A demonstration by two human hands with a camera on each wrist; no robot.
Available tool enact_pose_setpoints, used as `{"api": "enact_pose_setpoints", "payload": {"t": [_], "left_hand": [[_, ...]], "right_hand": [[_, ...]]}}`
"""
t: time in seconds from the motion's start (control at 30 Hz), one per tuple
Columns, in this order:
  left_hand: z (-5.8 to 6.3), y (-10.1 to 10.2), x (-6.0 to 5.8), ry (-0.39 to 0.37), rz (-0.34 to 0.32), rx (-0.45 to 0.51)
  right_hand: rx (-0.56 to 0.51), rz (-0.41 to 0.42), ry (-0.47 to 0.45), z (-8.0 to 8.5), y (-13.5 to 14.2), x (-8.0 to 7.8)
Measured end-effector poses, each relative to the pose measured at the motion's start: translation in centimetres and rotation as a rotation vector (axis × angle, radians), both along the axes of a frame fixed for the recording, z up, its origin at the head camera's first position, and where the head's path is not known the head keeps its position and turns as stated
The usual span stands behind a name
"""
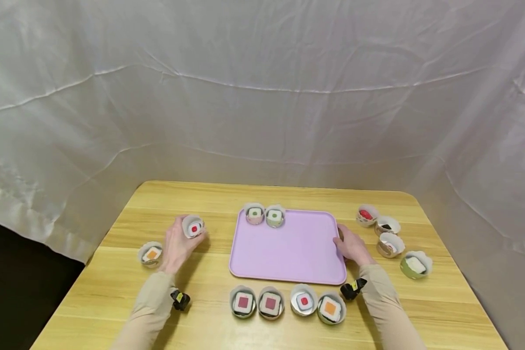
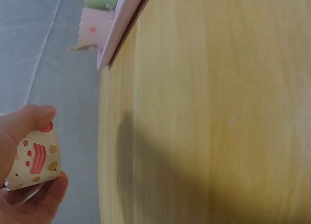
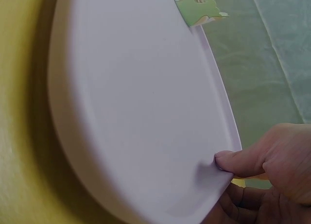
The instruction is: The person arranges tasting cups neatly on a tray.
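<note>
My left hand (image 1: pixel 178 245) grips a patterned paper baking cup (image 2: pixel 39 158) between thumb and fingers, raised over the table's left side. Inside it lies a white sushi-like piece with a red centre (image 1: pixel 194 228). At its right edge, a purple tray (image 1: pixel 288 248) is pinched by my right hand (image 1: pixel 353 245), thumb on top of the rim and fingers beneath. On the tray's far left corner stand a pink cup (image 1: pixel 254 214) and a green cup (image 1: pixel 275 216), each holding a white piece with a green centre. Beside my left wrist sits a cup with an orange-centred piece (image 1: pixel 151 254).
Along the tray's near side stand several filled cups, among them a purple-centred one (image 1: pixel 243 302) and an orange-centred one (image 1: pixel 331 308). More cups stand at the right, including a green one (image 1: pixel 415 265) and one with red filling (image 1: pixel 366 215). Grey curtains (image 1: pixel 262 121) surround the table.
</note>
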State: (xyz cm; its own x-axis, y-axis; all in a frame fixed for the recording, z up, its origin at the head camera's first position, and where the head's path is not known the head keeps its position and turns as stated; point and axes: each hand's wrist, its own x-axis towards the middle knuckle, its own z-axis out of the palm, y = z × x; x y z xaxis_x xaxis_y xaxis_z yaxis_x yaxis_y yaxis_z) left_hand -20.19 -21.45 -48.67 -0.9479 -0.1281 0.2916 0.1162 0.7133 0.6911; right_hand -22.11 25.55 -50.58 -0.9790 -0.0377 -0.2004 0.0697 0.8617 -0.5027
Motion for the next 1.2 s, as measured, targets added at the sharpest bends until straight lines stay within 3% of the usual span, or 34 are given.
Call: {"api": "enact_pose_setpoints", "payload": {"t": [0.33, 0.63, 1.2], "left_hand": [[-0.3, 2.3, 0.2, 0.015, -0.06, 0.028], [0.0, 4.3, 0.0, -0.055, -0.129, 0.049], [0.8, 7.6, -0.2, -0.088, -0.245, 0.012]], "right_hand": [[-0.005, 0.004, 0.017, 0.0, 0.0, 0.0], [0.0, 0.002, 0.019, -0.2, 0.0, 0.0], [0.003, 0.001, 0.015, -0.1, 0.1, 0.0]]}}
